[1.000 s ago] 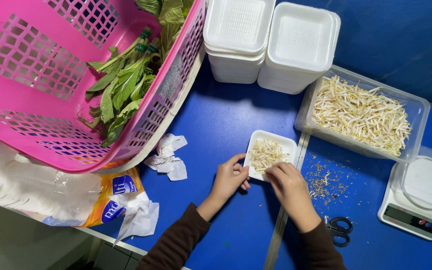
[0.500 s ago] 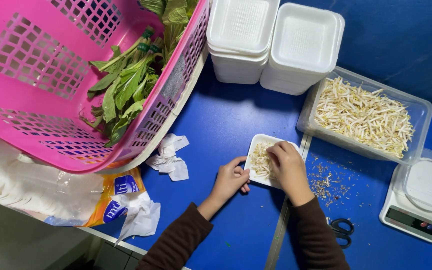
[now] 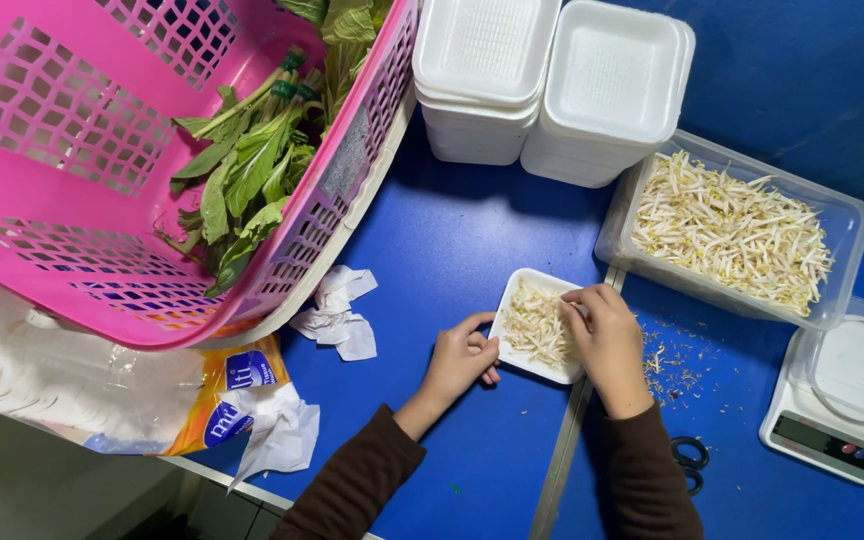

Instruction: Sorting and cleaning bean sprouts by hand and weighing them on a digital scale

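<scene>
While the left hand (image 3: 460, 360) steadies the near-left edge of a small white foam tray (image 3: 538, 325), its fingers curled against the rim, the right hand (image 3: 607, 335) rests over the tray's right side with fingertips bent down into the bean sprouts (image 3: 535, 325) heaped inside. Whether those fingertips pinch any sprouts cannot be told, since the hand covers them. The tray sits flat on the blue worktop (image 3: 472, 240), just in front of a clear plastic tub (image 3: 852, 225) filled with more pale sprouts, the two close but apart. Scattered sprout scraps (image 3: 674, 365) lie on the worktop just right of the right hand.

Behind the tray stand two stacks of empty white foam trays (image 3: 552, 75), side by side and touching. A pink plastic basket (image 3: 62, 200) is tilted at the left, holding bundled green leaves (image 3: 247, 170), its lower rim resting on the worktop's edge. Near that rim lies a crumpled white paper scrap (image 3: 337, 315), and further toward the person a yellow and blue plastic packet (image 3: 232, 400) with more crumpled paper. At the far right a white kitchen scale (image 3: 832, 420) carries a round clear lid, and black scissor handles (image 3: 690, 460) show beside the right sleeve.
</scene>
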